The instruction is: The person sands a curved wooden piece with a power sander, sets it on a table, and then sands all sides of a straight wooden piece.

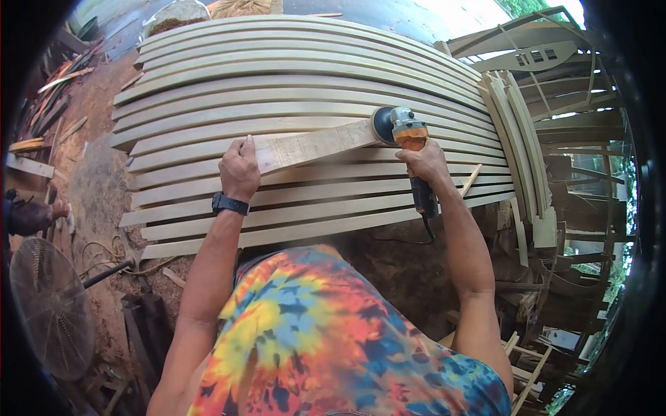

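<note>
My left hand [240,168], with a dark watch on the wrist, grips the near-left end of a short wooden board [312,144]. The board lies slanted across a row of long pale wooden slats [291,83]. In my right hand [425,161] is an orange and silver angle grinder [409,128], my fingers wrapped round its body. Its round dark disc [383,125] meets the far right end of the board. A black cord [424,229] hangs from the grinder's back end. My left fingertips are partly hidden by the board.
A round fan [53,308] stands at the lower left, near another person's foot [62,210]. Stacked slats [517,139] lie crosswise at the right end of the row. Wooden racks and curved boards [576,132] line the right side. A bucket [173,17] sits at the back left.
</note>
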`<state>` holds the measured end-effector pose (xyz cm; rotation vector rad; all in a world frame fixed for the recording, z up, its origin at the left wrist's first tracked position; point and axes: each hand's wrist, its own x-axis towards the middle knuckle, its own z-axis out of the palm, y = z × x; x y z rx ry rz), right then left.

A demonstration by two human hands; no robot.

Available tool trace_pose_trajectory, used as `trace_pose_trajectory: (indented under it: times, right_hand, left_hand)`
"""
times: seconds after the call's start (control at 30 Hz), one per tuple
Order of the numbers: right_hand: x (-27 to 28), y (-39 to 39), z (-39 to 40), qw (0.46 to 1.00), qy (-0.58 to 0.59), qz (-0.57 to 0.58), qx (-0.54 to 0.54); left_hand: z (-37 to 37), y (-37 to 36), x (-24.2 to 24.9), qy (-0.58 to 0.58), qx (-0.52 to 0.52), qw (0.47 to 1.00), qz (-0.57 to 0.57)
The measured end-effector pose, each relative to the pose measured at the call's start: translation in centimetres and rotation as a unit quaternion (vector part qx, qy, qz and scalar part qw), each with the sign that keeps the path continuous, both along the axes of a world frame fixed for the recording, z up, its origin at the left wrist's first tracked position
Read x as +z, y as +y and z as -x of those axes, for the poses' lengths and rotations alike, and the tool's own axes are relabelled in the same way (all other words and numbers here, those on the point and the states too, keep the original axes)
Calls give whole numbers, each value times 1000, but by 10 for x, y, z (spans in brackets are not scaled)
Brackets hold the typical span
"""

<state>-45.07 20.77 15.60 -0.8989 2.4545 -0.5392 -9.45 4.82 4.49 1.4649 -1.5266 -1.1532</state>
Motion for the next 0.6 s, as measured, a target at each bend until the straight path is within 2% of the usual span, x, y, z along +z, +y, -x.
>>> trace_pose_trajectory:
  times: [0.03, 0.3, 0.43, 0.5, 0.6]
  right_hand:
    - [4, 1, -6, 1000, 1, -8, 1]
    - [16, -11, -20, 999, 27, -28, 8]
    - [2, -11, -12, 998, 42, -31, 19]
    - [0, -11, -14, 992, 98, -28, 67]
    - [6, -14, -15, 996, 32, -65, 44]
  left_hand:
    - [1, 2, 0, 3, 3, 999, 44]
    - [1, 4, 9, -17, -18, 999, 27]
    - [0, 2, 5, -20, -27, 999, 39]
    - [0, 2, 4, -20, -30, 999, 35]
    - [-2, 1, 3, -33, -37, 998, 42]
